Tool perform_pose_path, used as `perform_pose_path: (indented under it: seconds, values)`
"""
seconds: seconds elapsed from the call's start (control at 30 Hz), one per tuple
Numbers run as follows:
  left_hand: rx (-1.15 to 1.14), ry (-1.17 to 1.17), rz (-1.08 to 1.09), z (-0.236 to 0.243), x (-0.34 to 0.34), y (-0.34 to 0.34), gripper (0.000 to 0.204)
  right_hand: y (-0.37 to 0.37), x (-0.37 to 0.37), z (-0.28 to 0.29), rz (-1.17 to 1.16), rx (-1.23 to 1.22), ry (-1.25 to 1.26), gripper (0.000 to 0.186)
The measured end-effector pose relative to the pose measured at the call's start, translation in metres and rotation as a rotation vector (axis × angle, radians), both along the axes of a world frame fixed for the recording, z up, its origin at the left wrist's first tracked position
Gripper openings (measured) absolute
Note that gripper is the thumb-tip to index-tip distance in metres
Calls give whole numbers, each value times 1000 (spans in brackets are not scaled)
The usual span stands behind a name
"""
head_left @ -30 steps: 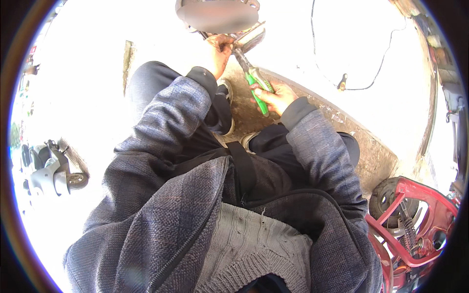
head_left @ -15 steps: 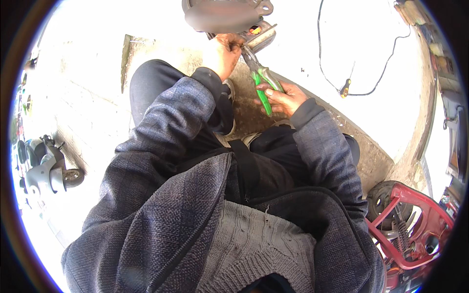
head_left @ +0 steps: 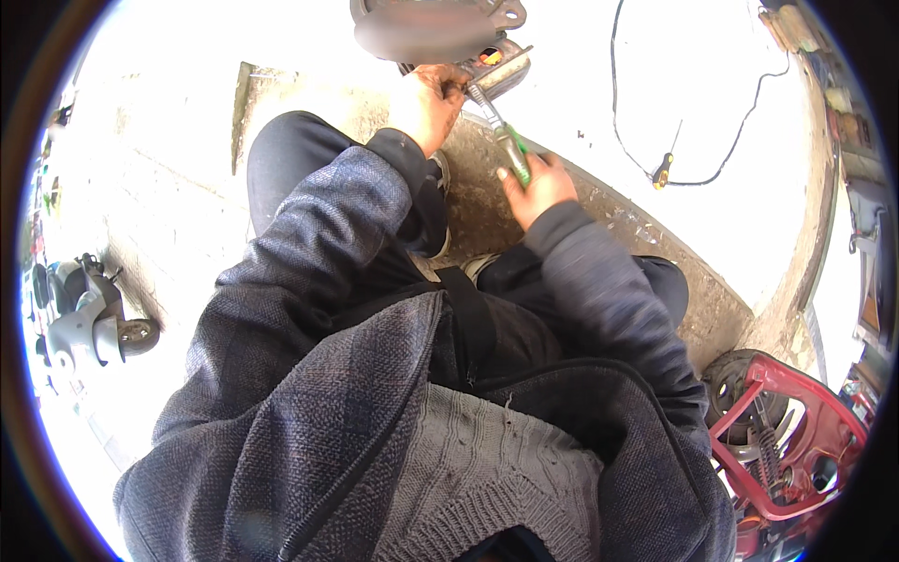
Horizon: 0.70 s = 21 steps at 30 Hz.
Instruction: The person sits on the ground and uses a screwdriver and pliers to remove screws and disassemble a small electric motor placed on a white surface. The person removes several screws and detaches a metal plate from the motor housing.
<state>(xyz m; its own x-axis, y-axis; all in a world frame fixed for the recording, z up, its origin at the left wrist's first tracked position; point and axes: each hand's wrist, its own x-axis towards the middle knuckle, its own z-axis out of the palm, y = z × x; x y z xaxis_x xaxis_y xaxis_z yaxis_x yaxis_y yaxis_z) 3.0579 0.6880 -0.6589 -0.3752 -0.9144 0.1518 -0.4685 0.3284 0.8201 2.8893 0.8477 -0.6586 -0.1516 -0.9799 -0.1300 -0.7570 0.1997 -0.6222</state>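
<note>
My right hand (head_left: 543, 189) is closed around the green handles of a pair of pliers (head_left: 507, 140). The pliers' metal jaws reach up to the fingertips of my left hand (head_left: 433, 101). Those left fingers are pinched together at the near edge of a dark, worn metal assembly (head_left: 508, 14); whatever they hold is hidden. A lug with a hole sticks out at the assembly's right, and its round middle is blurred. Below it, beside the jaws, is a metal piece (head_left: 510, 75) with a small orange-yellow spot.
To the right, a screwdriver (head_left: 663, 170) with a yellow and black handle lies by a curved black cable (head_left: 614, 84). A red frame with a wheel (head_left: 796, 440) stands at the lower right. A grey scooter-like vehicle (head_left: 89, 328) is at the far left.
The pliers have turned from lying flat to edge-on, their handles now closed together. My right hand has rolled over and moved slightly left. The left hand stays in place.
</note>
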Motion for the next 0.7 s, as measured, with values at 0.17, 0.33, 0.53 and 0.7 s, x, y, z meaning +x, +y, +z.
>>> perform_pose_path:
  seconds: [0.17, 0.33, 0.53, 0.7]
  values:
    - [-75, 10, -23, -1, 2, 0, 17, 8, 6, -11, -44, -103, -240, 37]
    - [-64, 13, -10, -1, 0, 0, 18, -11, -38, -2, -114, 558, -1500, 39]
    - [-36, 19, -3, 0, 0, 0, 19, -12, -16, 12, -146, 410, -1047, 32]
    - [-63, -22, -9, 1, -1, 1, 18, 6, 0, -1, 36, -123, 81, 41]
